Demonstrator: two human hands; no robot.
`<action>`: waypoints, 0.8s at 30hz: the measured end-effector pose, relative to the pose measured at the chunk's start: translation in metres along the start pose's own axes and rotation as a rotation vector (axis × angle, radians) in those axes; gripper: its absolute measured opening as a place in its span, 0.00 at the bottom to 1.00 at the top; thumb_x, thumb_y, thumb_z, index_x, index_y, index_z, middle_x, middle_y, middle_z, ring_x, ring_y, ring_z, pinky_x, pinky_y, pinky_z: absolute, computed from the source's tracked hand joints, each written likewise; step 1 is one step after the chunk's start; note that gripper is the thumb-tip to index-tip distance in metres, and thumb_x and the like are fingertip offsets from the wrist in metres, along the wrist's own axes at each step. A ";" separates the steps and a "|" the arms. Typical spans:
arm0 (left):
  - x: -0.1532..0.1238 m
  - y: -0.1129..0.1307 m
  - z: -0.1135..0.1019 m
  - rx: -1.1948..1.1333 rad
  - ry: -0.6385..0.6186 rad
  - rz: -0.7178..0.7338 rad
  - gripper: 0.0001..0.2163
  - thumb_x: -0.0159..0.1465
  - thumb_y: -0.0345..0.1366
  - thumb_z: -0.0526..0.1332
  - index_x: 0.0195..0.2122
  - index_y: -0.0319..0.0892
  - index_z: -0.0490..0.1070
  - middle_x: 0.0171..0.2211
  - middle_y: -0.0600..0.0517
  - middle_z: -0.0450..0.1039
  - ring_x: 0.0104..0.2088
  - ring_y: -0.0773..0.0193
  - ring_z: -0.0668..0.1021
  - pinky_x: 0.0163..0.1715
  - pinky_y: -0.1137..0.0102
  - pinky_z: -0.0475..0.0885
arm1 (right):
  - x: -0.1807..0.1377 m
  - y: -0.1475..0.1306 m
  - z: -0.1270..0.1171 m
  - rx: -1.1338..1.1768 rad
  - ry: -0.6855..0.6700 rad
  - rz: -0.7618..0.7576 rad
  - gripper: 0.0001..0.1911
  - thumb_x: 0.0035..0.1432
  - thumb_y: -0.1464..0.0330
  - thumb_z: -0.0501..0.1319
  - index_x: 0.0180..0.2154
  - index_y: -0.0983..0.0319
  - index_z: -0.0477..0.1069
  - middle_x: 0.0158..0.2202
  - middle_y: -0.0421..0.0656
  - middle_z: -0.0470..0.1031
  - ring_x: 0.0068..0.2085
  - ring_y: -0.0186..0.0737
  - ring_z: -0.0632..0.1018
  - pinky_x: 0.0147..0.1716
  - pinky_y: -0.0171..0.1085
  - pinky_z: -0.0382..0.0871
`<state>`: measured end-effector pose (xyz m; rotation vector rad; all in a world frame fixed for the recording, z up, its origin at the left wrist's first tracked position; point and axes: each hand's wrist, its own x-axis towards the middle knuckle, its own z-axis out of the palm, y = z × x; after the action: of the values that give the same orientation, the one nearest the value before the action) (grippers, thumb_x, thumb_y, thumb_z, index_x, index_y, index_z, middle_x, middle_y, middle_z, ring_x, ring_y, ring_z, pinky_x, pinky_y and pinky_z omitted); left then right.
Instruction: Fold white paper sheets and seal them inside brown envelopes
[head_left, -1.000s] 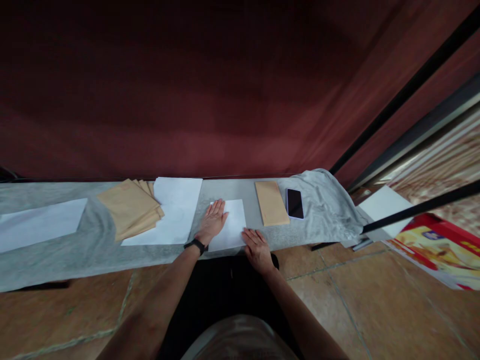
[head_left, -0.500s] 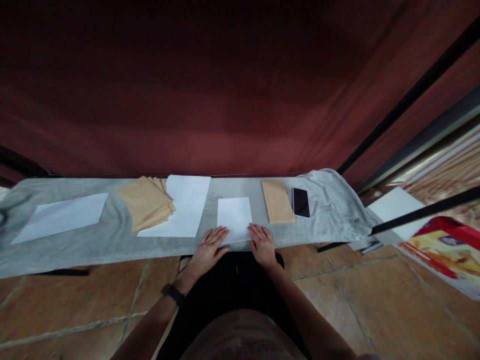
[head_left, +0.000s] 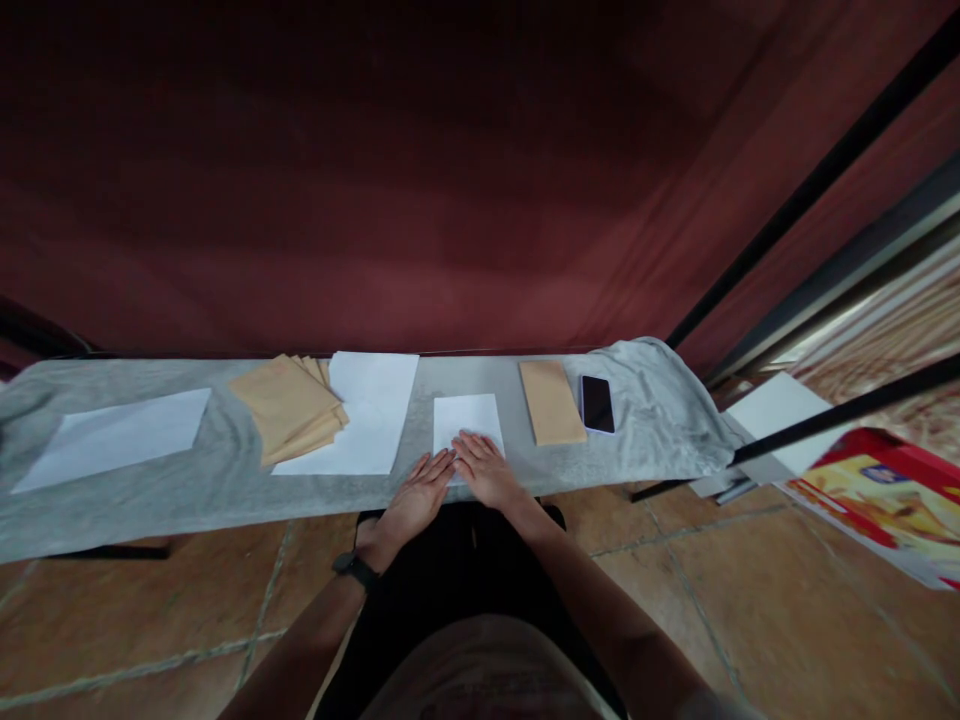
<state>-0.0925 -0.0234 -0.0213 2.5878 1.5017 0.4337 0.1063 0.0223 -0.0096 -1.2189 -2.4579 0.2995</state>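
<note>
In front of me a small white sheet of paper [head_left: 457,418], perhaps folded, lies on the grey cloth [head_left: 420,400] that covers the narrow table. My left hand [head_left: 421,492] rests at its lower left corner, fingers stretched out. Flat on the lower part of the paper lies my right hand [head_left: 486,470], its fingertips close beside those of the left. The hands hide the paper's near edge. To the right is a brown envelope or stack of envelopes [head_left: 553,403].
At the left a fanned pile of brown envelopes [head_left: 289,405] overlaps white sheets [head_left: 375,410]. Farther left lies another white sheet [head_left: 116,438]. A phone [head_left: 598,404] lies right of the brown envelope. Beyond the table's right end is a red and yellow box [head_left: 892,500].
My right hand has slid left, from the paper's lower right corner onto its lower middle, next to my left hand. The left hand has barely moved.
</note>
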 end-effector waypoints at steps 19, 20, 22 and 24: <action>-0.009 -0.005 -0.008 -0.404 0.197 -0.172 0.17 0.73 0.42 0.50 0.52 0.46 0.75 0.53 0.49 0.78 0.56 0.58 0.78 0.60 0.57 0.72 | -0.059 0.067 -0.032 0.170 -0.031 -0.026 0.26 0.70 0.58 0.56 0.65 0.56 0.64 0.66 0.45 0.67 0.67 0.43 0.67 0.68 0.51 0.56; -0.009 -0.003 -0.009 -0.424 0.205 -0.193 0.16 0.73 0.43 0.50 0.51 0.46 0.76 0.52 0.49 0.79 0.54 0.58 0.78 0.59 0.57 0.73 | -0.060 0.067 -0.033 0.204 -0.024 -0.029 0.26 0.68 0.58 0.58 0.65 0.55 0.64 0.65 0.45 0.68 0.66 0.44 0.68 0.68 0.52 0.56; -0.009 0.000 -0.009 -0.452 0.215 -0.231 0.16 0.72 0.43 0.51 0.50 0.46 0.76 0.49 0.49 0.80 0.52 0.57 0.79 0.57 0.58 0.74 | -0.059 0.067 -0.032 0.260 0.018 -0.005 0.25 0.67 0.61 0.61 0.63 0.54 0.66 0.63 0.44 0.71 0.64 0.44 0.70 0.67 0.52 0.58; -0.005 0.000 -0.009 -0.468 0.229 -0.273 0.15 0.72 0.43 0.53 0.49 0.46 0.76 0.48 0.49 0.80 0.51 0.56 0.80 0.56 0.57 0.74 | -0.054 0.065 -0.027 0.297 0.090 0.070 0.22 0.66 0.65 0.60 0.60 0.53 0.70 0.59 0.44 0.75 0.61 0.44 0.73 0.64 0.51 0.62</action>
<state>-0.0980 -0.0281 -0.0137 1.9978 1.5599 0.9411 0.1948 0.0187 -0.0207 -1.1636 -2.2017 0.5918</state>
